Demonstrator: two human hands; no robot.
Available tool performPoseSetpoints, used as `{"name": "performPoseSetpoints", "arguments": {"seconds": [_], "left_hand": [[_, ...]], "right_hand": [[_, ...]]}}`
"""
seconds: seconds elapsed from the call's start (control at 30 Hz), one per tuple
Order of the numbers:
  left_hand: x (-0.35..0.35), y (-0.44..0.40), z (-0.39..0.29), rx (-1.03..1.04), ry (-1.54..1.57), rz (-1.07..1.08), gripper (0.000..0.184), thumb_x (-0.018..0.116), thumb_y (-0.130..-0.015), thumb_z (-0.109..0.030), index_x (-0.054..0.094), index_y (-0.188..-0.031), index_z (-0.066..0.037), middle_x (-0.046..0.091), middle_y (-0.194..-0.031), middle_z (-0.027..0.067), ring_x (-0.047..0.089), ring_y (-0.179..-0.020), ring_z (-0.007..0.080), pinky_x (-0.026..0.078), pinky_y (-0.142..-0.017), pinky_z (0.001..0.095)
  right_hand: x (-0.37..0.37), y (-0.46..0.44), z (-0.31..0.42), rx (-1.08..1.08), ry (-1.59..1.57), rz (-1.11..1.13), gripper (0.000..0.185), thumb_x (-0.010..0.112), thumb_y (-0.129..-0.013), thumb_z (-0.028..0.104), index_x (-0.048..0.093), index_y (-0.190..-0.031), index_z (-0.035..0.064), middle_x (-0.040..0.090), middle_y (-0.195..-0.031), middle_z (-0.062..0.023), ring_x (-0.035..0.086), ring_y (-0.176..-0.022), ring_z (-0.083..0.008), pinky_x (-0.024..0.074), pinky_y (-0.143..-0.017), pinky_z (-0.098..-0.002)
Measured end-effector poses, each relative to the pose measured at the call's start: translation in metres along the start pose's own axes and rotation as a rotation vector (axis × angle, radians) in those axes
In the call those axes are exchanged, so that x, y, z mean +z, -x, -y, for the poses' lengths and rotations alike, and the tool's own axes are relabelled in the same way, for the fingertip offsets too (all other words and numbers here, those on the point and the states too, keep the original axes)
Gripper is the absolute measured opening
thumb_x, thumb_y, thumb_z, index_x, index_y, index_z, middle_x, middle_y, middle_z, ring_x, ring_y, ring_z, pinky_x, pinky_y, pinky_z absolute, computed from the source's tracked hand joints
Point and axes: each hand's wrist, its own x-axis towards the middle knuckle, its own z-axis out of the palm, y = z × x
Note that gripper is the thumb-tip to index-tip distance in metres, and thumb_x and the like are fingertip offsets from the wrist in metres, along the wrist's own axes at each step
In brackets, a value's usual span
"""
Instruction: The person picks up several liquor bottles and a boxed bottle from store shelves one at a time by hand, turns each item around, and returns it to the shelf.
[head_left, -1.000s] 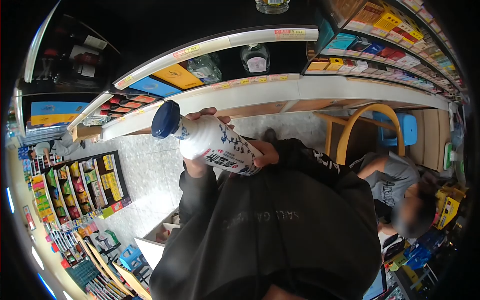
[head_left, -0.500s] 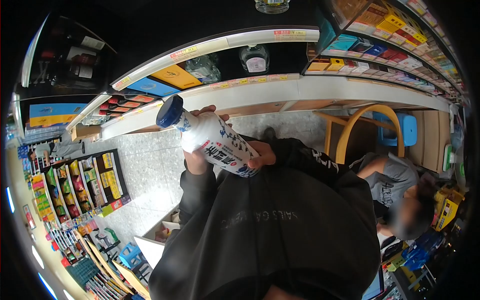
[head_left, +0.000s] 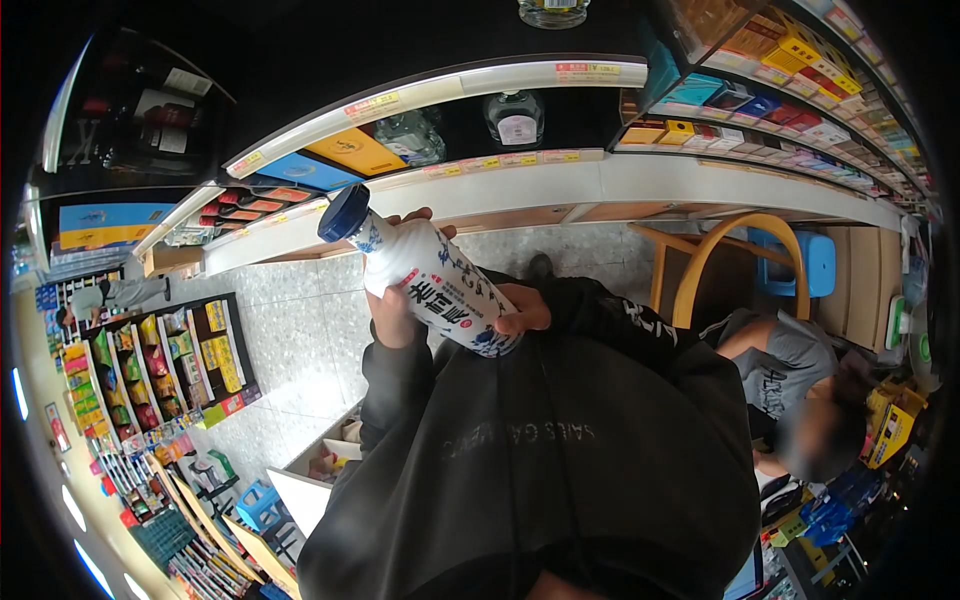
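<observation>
A white bottle (head_left: 445, 290) with blue floral patterns, black and red characters and a dark blue cap lies slanted in front of my chest, cap toward the upper left. My left hand (head_left: 393, 315) is wrapped around its upper part, with fingertips showing over the far side. Near the base, my right hand (head_left: 528, 309) grips the bottle, thumb on the printed side. The black sleeves of my top reach to both wrists.
Ahead stands a shelf (head_left: 440, 85) with glass bottles and boxes. Small packs fill a rack (head_left: 790, 110) at upper right. A wooden chair (head_left: 690, 270) and a seated person (head_left: 775, 360) are at right. Snack shelves (head_left: 160, 375) and another person (head_left: 125, 293) are at left.
The bottle has turned in my hands, bringing more of its black characters into view, and its cap has shifted slightly right and up. Both hands still hold it.
</observation>
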Motion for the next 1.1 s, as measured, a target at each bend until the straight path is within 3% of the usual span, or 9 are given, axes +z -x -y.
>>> {"name": "performPoseSetpoints", "arguments": {"seconds": [0.37,0.53,0.57,0.63,0.73,0.8,0.9,1.03,1.1], "left_hand": [[-0.009,-0.002,0.001,-0.038,-0.025,0.076,0.08,0.058,-0.081,-0.051,0.027,-0.139,-0.005,0.039,-0.136,0.0231,0.05,-0.117,0.0368,0.043,-0.095,0.0443],[-0.006,0.0,-0.003,-0.063,-0.07,0.025,0.079,0.054,-0.084,-0.053,0.029,-0.137,0.0,0.04,-0.136,0.0217,0.049,-0.118,0.0358,0.042,-0.096,0.0434],[-0.006,0.0,-0.004,-0.069,-0.084,0.027,0.079,0.053,-0.084,-0.054,0.029,-0.136,0.001,0.041,-0.135,0.021,0.049,-0.119,0.0355,0.042,-0.096,0.0434],[-0.008,0.001,-0.004,-0.074,-0.098,0.026,0.08,0.052,-0.084,-0.055,0.03,-0.136,0.002,0.042,-0.135,0.0203,0.049,-0.119,0.0352,0.042,-0.096,0.0434],[-0.011,0.003,-0.002,-0.088,-0.09,0.018,0.079,0.052,-0.084,-0.055,0.031,-0.135,0.002,0.044,-0.133,0.0196,0.05,-0.118,0.034,0.042,-0.095,0.043],[-0.011,0.005,-0.003,-0.075,0.021,0.019,0.072,0.057,-0.086,-0.042,0.031,-0.135,0.005,0.048,-0.128,0.0197,0.051,-0.116,0.035,0.039,-0.097,0.0424],[-0.007,0.006,-0.005,-0.069,0.02,0.002,0.071,0.056,-0.087,-0.042,0.032,-0.134,0.005,0.049,-0.126,0.0208,0.051,-0.116,0.034,0.04,-0.096,0.0416],[-0.01,0.006,-0.004,-0.069,-0.011,0.042,0.069,0.055,-0.088,-0.042,0.033,-0.133,0.005,0.052,-0.122,0.0223,0.053,-0.113,0.0319,0.042,-0.094,0.0399],[-0.013,0.004,-0.001,-0.132,-0.083,0.083,0.079,0.05,-0.085,-0.057,0.033,-0.134,0.002,0.049,-0.127,0.0207,0.054,-0.111,0.0315,0.046,-0.09,0.0411]], "right_hand": [[0.0,-0.004,-0.014,-0.073,-0.047,-0.028,0.071,0.068,-0.08,0.048,0.044,-0.127,0.0008,0.056,-0.118,-0.012,0.052,-0.111,-0.0211,0.039,-0.097,-0.0362],[0.008,-0.005,0.0,-0.017,-0.032,-0.014,0.063,0.074,-0.076,0.041,0.05,-0.119,0.0029,0.06,-0.108,-0.0099,0.056,-0.101,-0.0188,0.0444,-0.09,-0.0332],[0.008,-0.005,0.0,-0.016,-0.03,-0.013,0.063,0.074,-0.076,0.041,0.05,-0.119,0.0029,0.06,-0.108,-0.0099,0.056,-0.101,-0.0188,0.0444,-0.09,-0.0332],[0.007,-0.005,0.001,0.021,-0.026,0.037,0.064,0.073,-0.077,0.028,0.043,-0.127,0.0006,0.058,-0.113,-0.0105,0.055,-0.105,-0.0171,0.0449,-0.089,-0.0317],[0.008,-0.006,-0.005,0.006,-0.036,0.024,0.062,0.074,-0.076,0.028,0.046,-0.124,0.0006,0.059,-0.112,-0.0103,0.056,-0.104,-0.0172,0.0451,-0.09,-0.0317],[0.012,-0.005,0.0,0.032,-0.03,0.014,0.062,0.074,-0.075,0.029,0.046,-0.123,0.0007,0.059,-0.111,-0.0101,0.056,-0.104,-0.0174,0.0452,-0.089,-0.0319],[0.015,-0.004,0.005,0.059,-0.025,0.008,0.061,0.075,-0.075,0.03,0.047,-0.121,0.001,0.06,-0.109,-0.0098,0.056,-0.103,-0.0179,0.0455,-0.089,-0.032],[0.012,-0.002,0.001,0.042,0.008,0.031,0.06,0.074,-0.075,0.03,0.048,-0.12,0.0015,0.06,-0.108,-0.0096,0.057,-0.101,-0.0183,0.0456,-0.089,-0.0321],[0.011,-0.001,-0.001,0.033,0.013,0.034,0.06,0.075,-0.075,0.031,0.048,-0.12,0.0017,0.06,-0.108,-0.0094,0.057,-0.101,-0.0182,0.0456,-0.088,-0.032]]}}
